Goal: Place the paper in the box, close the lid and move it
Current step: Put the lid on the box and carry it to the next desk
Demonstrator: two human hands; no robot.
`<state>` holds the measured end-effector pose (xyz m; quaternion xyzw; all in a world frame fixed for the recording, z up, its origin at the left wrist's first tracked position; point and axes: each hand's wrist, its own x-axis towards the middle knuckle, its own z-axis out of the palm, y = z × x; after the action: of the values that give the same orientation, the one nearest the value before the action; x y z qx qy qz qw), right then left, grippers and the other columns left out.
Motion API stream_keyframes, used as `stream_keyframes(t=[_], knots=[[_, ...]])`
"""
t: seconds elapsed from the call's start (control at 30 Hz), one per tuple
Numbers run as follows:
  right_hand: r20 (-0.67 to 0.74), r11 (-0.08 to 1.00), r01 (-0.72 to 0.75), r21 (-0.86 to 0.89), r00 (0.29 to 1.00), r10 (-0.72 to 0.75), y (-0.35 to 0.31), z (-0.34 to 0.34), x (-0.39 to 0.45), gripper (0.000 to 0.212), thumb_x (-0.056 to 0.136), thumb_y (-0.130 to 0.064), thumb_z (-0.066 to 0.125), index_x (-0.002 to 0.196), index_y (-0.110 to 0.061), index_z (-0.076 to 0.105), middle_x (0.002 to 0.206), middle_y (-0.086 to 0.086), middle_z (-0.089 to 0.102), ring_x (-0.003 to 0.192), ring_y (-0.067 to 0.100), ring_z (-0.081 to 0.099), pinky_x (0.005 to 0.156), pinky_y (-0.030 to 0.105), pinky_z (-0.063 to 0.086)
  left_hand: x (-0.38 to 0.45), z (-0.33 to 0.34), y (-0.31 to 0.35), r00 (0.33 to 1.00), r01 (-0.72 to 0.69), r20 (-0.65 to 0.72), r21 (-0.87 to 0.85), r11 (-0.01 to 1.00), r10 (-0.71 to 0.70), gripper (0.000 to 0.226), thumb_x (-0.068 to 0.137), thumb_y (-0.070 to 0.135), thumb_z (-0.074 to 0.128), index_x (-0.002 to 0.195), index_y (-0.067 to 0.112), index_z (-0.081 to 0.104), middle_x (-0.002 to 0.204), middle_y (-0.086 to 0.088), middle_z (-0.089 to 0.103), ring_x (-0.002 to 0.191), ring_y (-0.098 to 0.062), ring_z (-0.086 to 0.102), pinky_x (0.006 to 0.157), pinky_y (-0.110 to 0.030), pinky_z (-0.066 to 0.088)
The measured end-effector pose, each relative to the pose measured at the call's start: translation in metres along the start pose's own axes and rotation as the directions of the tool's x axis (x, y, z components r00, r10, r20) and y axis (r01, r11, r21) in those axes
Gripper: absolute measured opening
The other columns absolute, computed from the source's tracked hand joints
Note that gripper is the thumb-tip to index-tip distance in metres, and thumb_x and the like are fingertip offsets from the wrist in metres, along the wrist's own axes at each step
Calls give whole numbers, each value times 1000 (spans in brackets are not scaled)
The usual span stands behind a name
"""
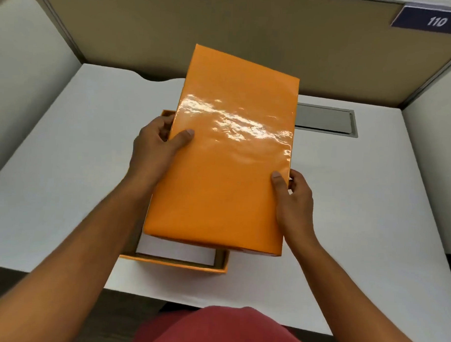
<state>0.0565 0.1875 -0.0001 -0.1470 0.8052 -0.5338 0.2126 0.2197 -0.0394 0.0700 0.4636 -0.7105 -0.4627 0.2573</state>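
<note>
Fingers of the left hand (157, 145) curl around the left long edge of the orange lid (227, 155), thumb pressed flat on its glossy top and the other fingers tucked underneath, out of sight. The right hand (293, 201) pinches the lid's right edge nearer the near corner, thumb lying on top and fingers wrapped round the side. Both forearms reach forward from the near edge, left arm slanting in from the lower left, right arm from the lower right. The lid is held above the open orange box (180, 265), tilted and shifted to the right, so it is not yet seated. White paper (175, 251) lies inside the box, showing at its near end under the lid. The box sits on the white tabletop (66, 165), near its near edge. A grey metal hatch (326, 119) is set in the tabletop to the far right.
</note>
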Motion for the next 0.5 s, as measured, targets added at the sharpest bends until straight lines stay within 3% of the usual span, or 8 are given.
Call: stream_keyframes(t=[0.13, 0.3, 0.5], knots=[[-1, 996, 29, -87, 1000, -30, -9, 37, -35, 56, 97, -61, 52, 142, -27, 52, 120, -12, 58, 88, -2, 59, 66, 16, 42, 0, -41, -42, 998, -44, -32, 125, 991, 48, 60, 96, 60, 61, 148, 31, 54, 126, 4, 65, 98, -14, 63, 70, -21, 45], [-37, 987, 23, -159, 999, -29, -7, 69, -64, 53, 97, -58, 55, 140, -26, 55, 122, -10, 53, 101, 13, 59, 82, 31, 47, -7, -67, -89, 999, -31, -18, 173, 984, 34, 64, 96, 63, 56, 151, 31, 51, 138, -6, 63, 103, -15, 60, 83, -34, 49], [-89, 967, -7, -255, 996, -17, 2, 87, -84, 50, 97, -55, 57, 137, -25, 60, 121, -8, 50, 88, -5, 53, 69, 14, 37, -8, -72, -127, 997, -39, 70, 220, 975, 24, 62, 98, 64, 51, 151, 32, 51, 126, -8, 61, 102, -18, 60, 85, -35, 49]])
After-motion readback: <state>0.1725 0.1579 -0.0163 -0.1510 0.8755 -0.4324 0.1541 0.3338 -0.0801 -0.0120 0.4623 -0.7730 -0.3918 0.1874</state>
